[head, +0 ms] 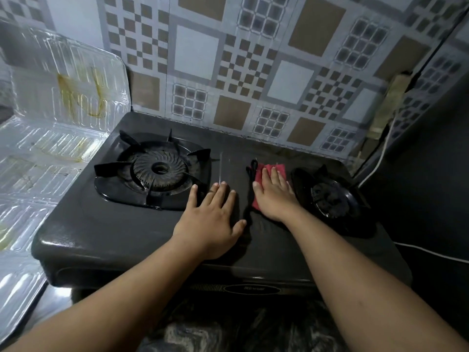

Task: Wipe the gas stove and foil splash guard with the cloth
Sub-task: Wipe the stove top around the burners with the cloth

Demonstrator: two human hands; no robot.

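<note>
A black two-burner gas stove (106, 232) fills the middle of the view. A red cloth (264, 170) with a black loop lies flat on the stove top between the two burners. My right hand (272, 193) presses flat on that cloth, fingers spread toward the wall. My left hand (212, 218) rests palm down on the bare stove top just left of it, holding nothing. The silver foil splash guard (58, 102) stands along the stove's left side, streaked with yellowish grease stains.
The left burner (158, 171) has its black pan support in place; the right burner (332, 196) sits close to my right hand. A patterned tiled wall (253, 72) backs the stove. A white cable (380, 158) runs down the dark right side.
</note>
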